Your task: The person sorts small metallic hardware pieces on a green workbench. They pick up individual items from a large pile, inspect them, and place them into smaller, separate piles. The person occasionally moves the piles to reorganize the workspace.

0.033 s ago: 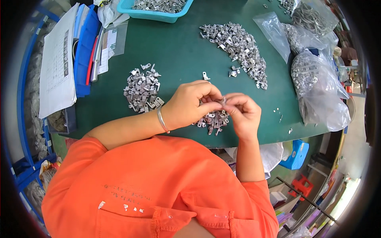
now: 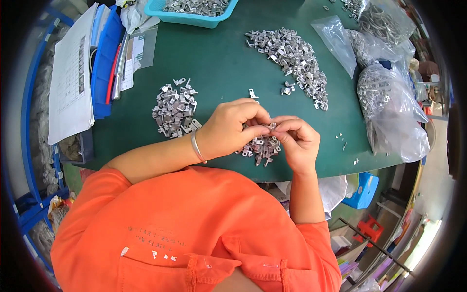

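Observation:
My left hand [image 2: 232,129] and my right hand [image 2: 300,138] meet fingertip to fingertip over the green table [image 2: 219,63]. Both pinch one small metal part [image 2: 273,125] between them. A silver bangle [image 2: 197,147] sits on my left wrist. Right under the hands lies a small heap of the same metal parts [image 2: 260,147], partly hidden by my fingers. A bigger heap of parts [image 2: 174,109] lies just left of my left hand. One loose part [image 2: 253,92] lies just beyond my hands.
A long scatter of metal parts [image 2: 292,53] runs across the far right. A teal tray [image 2: 194,14] of parts stands at the back. Clear plastic bags of parts [image 2: 389,107] lie at the right edge. Papers [image 2: 73,73] and a blue folder [image 2: 104,63] lie left.

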`<state>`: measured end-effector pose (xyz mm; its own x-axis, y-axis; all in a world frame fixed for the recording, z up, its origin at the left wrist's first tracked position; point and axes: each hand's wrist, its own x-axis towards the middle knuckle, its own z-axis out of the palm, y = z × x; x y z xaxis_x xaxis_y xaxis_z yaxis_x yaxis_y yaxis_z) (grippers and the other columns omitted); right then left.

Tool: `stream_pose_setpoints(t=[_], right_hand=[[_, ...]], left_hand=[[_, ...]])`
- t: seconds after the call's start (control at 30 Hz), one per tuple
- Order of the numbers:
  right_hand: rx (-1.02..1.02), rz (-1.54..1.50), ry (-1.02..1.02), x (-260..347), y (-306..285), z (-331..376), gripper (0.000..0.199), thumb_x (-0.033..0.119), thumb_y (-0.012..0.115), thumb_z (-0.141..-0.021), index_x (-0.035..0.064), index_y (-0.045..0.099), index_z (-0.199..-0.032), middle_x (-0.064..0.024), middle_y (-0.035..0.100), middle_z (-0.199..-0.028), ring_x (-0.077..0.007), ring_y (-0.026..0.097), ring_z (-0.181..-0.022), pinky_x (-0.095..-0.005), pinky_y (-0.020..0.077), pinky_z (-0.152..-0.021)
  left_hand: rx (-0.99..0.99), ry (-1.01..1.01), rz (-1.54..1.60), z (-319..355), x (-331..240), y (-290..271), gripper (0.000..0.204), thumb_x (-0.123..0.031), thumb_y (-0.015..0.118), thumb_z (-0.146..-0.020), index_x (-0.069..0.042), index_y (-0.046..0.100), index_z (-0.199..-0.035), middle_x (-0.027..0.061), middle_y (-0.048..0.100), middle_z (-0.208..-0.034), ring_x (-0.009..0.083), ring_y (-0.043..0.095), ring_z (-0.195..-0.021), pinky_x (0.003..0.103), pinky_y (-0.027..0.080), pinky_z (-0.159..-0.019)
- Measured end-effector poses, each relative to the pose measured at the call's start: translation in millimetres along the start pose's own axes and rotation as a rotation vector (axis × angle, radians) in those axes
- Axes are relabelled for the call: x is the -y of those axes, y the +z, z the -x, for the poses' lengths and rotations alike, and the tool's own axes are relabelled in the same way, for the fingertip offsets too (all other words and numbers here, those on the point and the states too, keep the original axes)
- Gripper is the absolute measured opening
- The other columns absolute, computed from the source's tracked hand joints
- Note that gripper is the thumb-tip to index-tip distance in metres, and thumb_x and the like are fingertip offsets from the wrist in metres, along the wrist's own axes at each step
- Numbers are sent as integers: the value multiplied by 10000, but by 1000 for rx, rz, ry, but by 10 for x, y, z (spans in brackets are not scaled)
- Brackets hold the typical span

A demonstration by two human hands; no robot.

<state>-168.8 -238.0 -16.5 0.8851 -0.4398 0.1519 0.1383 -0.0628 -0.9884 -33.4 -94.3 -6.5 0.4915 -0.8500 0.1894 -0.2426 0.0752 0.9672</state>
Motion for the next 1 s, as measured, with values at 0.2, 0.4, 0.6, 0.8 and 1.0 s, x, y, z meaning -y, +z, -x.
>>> stream_pose_setpoints(t=[0.2, 0.4, 0.6, 0.8, 1.0], right_hand=[[-138, 944, -202, -192, -166, -460, 188, -81, 614, -784, 1, 648, -949, -154, 614, -908, -337, 607, -816, -386, 500, -728], [-171, 933, -233, -343, -245, -544, 203, -82, 641, -774, 5, 656, -956, -125, 609, -954, -286, 607, -843, -354, 505, -727], [-239, 370, 29, -82, 3, -257, 398, -75, 671, -794, -2, 530, -1159, -74, 659, -957, -118, 622, -838, -241, 501, -682], [-242, 398, -139, 155, 146, -84, 508, -109, 680, -767, -12, 448, -1208, -99, 655, -942, -122, 623, -792, -229, 499, -645], [-67, 671, -382, 261, 257, -129, 230, -148, 650, -752, 2, 629, -925, -135, 674, -911, -263, 672, -799, -310, 535, -689]], left_hand=[[-130, 83, -443, 44, -153, -716, 69, 27, 688, -782, 12, 665, -845, 90, 637, -828, 194, 617, -718, 266, 481, -630], [-16, -129, -701, 328, -46, -1324, 84, 50, 653, -788, 20, 639, -865, 88, 570, -813, 180, 559, -657, 266, 446, -604], [-127, -129, -388, 135, -126, -832, 145, 36, 666, -796, -1, 659, -936, 28, 568, -884, 76, 542, -681, 204, 451, -629], [113, -391, 459, -130, -26, -120, 305, 4, 601, -896, -7, 525, -1192, 46, 592, -958, 105, 619, -863, 237, 535, -746], [10, -205, 377, -46, 104, -108, 172, 48, 650, -844, 23, 610, -1010, 64, 596, -1007, 124, 624, -889, 246, 541, -780]])
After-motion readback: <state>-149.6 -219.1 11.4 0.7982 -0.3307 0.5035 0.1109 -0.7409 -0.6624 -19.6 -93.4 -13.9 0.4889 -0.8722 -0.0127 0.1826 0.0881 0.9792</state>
